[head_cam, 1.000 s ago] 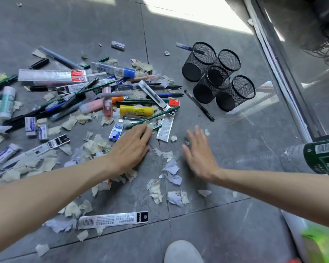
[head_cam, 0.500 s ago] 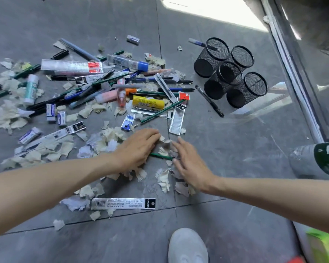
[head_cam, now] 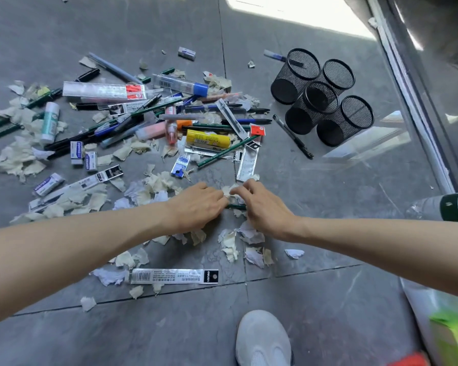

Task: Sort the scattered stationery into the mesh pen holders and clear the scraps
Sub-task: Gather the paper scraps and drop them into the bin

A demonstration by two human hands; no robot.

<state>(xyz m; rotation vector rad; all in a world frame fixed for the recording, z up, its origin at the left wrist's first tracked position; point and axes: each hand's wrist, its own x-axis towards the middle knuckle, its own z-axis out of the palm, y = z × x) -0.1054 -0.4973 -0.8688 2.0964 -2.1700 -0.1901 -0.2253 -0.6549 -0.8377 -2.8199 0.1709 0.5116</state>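
Note:
Stationery lies strewn over the grey floor: pens and pencils, a yellow glue stick, erasers and packaged refills. Torn paper scraps are everywhere. Several empty black mesh pen holders stand together at the upper right. My left hand and my right hand meet in the middle, fingers curled around a small heap of scraps. A green pencil shows just between and under them.
A black pen lies beside the holders. A metal door track runs down the right side. A green-labelled bottle lies at the right edge. My white shoe is at the bottom.
Both hands have swept inward from flat and apart until their fingertips meet, bunching the scraps between them. The view has shifted slightly closer.

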